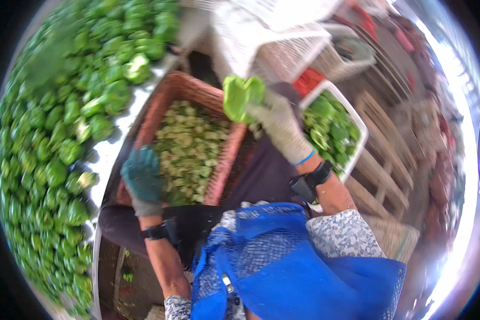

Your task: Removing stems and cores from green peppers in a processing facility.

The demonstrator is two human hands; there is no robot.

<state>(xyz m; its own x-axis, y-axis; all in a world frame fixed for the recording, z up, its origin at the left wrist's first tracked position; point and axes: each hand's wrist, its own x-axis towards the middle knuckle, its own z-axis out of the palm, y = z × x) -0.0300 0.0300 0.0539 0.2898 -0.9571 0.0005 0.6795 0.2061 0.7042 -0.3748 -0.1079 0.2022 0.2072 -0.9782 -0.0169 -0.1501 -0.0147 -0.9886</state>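
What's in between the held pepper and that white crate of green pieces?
In this picture, the right hand holding the green pepper and the dark-trousered knee lie between it and the white crate.

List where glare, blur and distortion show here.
Head view: glare bleaches the metal table edge and a strip along the right rim; head view: the left hand looks blurred, while the split green pepper in the right hand reads more clearly; head view: a hazy smudge veils part of the pepper heap; head view: that table edge curves.
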